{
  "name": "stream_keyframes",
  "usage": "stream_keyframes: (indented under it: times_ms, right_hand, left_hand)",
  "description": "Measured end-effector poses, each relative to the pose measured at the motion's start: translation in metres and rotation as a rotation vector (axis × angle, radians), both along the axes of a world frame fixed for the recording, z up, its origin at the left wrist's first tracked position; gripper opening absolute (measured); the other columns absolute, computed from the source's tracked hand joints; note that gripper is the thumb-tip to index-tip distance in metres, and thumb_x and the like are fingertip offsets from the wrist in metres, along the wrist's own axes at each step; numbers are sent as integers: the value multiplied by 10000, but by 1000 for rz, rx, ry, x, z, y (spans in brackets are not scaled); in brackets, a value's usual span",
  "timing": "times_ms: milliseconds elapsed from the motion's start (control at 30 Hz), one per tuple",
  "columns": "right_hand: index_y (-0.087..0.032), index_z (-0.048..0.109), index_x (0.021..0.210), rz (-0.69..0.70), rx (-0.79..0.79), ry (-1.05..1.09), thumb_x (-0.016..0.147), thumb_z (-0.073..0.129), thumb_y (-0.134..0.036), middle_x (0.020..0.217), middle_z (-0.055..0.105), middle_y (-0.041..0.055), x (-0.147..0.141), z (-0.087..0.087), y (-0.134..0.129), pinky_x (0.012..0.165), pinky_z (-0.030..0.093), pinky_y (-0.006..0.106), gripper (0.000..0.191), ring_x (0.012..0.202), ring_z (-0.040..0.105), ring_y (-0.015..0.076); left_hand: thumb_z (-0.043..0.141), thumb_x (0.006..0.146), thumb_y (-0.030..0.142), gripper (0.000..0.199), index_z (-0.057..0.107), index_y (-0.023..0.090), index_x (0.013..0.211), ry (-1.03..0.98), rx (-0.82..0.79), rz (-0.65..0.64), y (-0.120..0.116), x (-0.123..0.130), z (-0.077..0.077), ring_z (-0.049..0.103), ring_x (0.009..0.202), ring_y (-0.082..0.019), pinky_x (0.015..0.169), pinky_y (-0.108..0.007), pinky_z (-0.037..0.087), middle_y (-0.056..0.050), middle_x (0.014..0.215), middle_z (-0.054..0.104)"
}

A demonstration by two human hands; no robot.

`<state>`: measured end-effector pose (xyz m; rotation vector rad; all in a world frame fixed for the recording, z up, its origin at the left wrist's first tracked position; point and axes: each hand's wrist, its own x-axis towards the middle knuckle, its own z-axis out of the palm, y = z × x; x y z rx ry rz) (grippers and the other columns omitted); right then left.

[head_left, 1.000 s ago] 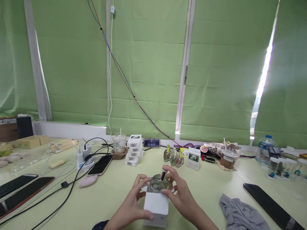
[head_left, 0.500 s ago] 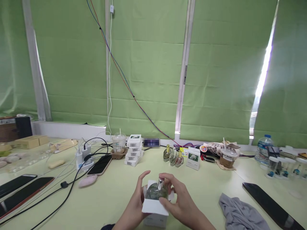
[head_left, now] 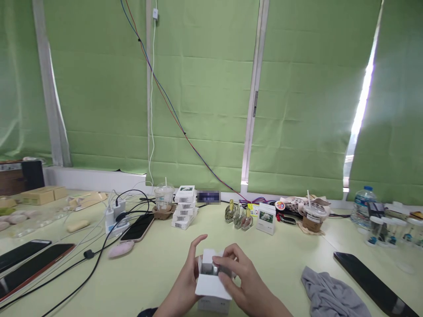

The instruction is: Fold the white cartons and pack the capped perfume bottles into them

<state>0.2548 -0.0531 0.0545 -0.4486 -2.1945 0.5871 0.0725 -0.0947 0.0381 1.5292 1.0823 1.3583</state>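
In front of me, a small white cardboard box [head_left: 213,304] stands with its top flap folded out towards me. My left hand [head_left: 185,277] wraps around its left side, with the index finger sticking up. A glass perfume bottle [head_left: 207,269] with a silver cap sits inside the box, mostly hidden by the walls and my fingers. The thumb and fingers of my right hand [head_left: 243,279] are closed around the bottle's top at the box opening.
A stack of white boxes [head_left: 185,207], several glass bottles [head_left: 238,215] and another white box [head_left: 266,219] stand at the back. Cables and a phone [head_left: 138,227] lie left. Right are an iced drink cup [head_left: 313,218], grey cloth [head_left: 333,293] and a black phone [head_left: 373,281].
The bottle has gone down into the white box, so only its top shows. My right hand has moved down slightly with it. The left hand stays put.
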Motion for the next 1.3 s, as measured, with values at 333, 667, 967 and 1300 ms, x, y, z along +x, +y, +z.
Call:
stream_keyframes:
  times_ms: [333, 667, 967, 1300]
  right_hand:
    - [-242, 597, 1071, -189, 62, 125, 801, 555, -113, 1215, 411, 103, -5, -24, 1, 883, 479, 380, 303, 1023, 506, 234]
    - [-214, 574, 970, -109, 231, 216, 841, 528, -101, 907, 589, 55, -4, -26, 0, 735, 473, 315, 177, 863, 530, 200]
    - [-212, 622, 924, -196, 142, 114, 849, 496, -128, 1010, 467, 84, -4, -28, -3, 746, 485, 353, 170, 841, 497, 199]
    - [-244, 527, 1187, -27, -26, 182, 952, 374, -504, 996, 597, 78, 6, -28, -1, 730, 468, 321, 382, 879, 545, 212]
  left_hand:
    - [809, 677, 254, 861, 180, 276, 1264, -47, -41, 0, -1, 2, 3, 498, 611, -110, 571, -215, 353, 91, 696, 543]
    - [770, 723, 164, 578, 267, 305, 971, 122, 76, -34, 1, -11, 4, 592, 824, -153, 748, -272, 426, 42, 906, 603]
    - [731, 784, 244, 213, 562, 246, 913, 287, 180, -9, -8, -27, 28, 593, 984, -205, 894, -336, 461, -26, 1022, 571]
    - [704, 806, 334, 138, 661, 226, 879, 396, 213, -5, -3, -23, 24, 623, 894, -222, 802, -290, 452, -44, 937, 648]
